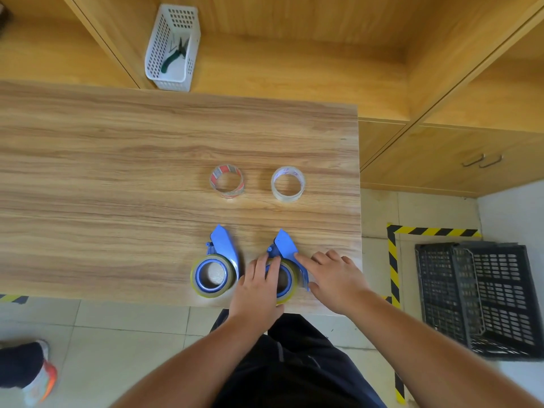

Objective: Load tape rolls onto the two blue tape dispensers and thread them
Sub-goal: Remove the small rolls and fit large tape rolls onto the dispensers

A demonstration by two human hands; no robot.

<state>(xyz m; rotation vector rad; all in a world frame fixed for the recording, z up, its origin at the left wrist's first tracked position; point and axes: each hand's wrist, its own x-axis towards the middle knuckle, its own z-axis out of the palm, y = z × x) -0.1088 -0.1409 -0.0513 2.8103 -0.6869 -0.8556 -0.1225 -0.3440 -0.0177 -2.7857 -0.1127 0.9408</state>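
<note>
Two blue tape dispensers lie near the front edge of the wooden table (117,172). The left dispenser (223,248) carries a yellowish tape roll (212,275) and nobody touches it. The right dispenser (285,245) also carries a yellowish roll (290,285). My left hand (256,287) rests on that roll, fingers over its hub. My right hand (332,275) lies on the right dispenser's side, its index finger touching the blue blade guard. Two nearly spent rolls stand further back: one with red print (227,181), one clear (288,183).
A white perforated basket (173,48) with green-handled pliers stands on the shelf behind the table. A dark plastic crate (477,298) sits on the floor to the right, by yellow-black floor tape. Another person's shoe (38,375) shows at the lower left.
</note>
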